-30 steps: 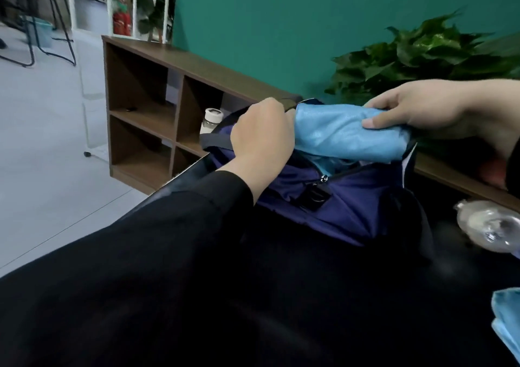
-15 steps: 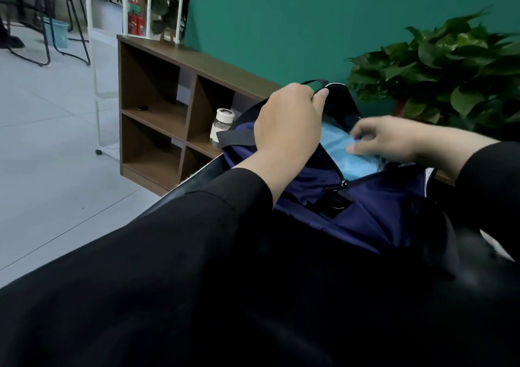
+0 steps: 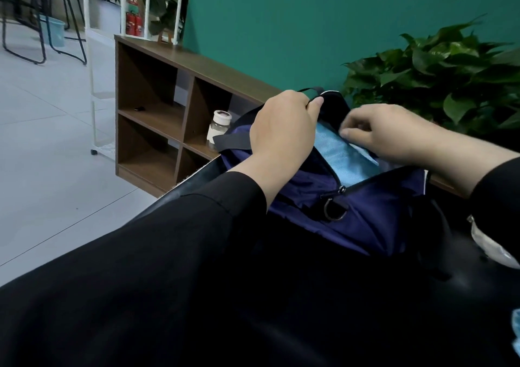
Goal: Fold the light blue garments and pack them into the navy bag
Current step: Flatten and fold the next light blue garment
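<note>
Left hand (image 3: 282,126) is gripping the dark top edge and thin black strap of the navy fabric bag (image 3: 374,212), fingers curled round it, thumb pointing right, holding the opening up. Right hand (image 3: 385,133) is sitting at the bag's mouth, fingers bent and resting on the folded light blue woven garment (image 3: 344,160); whether it is pinching the cloth or just pressing on it, cannot tell. The garment is lying inside the bag, showing through the unzipped opening between the two hands, with the zip line running along its lower edge. A metal D-ring (image 3: 334,210) on a black tab is hanging just below the zip's end. The bag is resting on a black glossy surface (image 3: 351,310). Both arms are wearing black sleeves (image 3: 140,268), the left one filling most of the lower view.

A second bit of light blue fabric (image 3: 515,330) is peeking in at the lower right edge, well apart from the bag. A clear plastic wrapper (image 3: 489,245) is lying at the right edge. Behind the bag: a brown wooden cubby shelf (image 3: 157,91) holding a small clear jar with a white lid (image 3: 218,127), a teal wall (image 3: 281,23), and a green leafy plant (image 3: 450,77).
</note>
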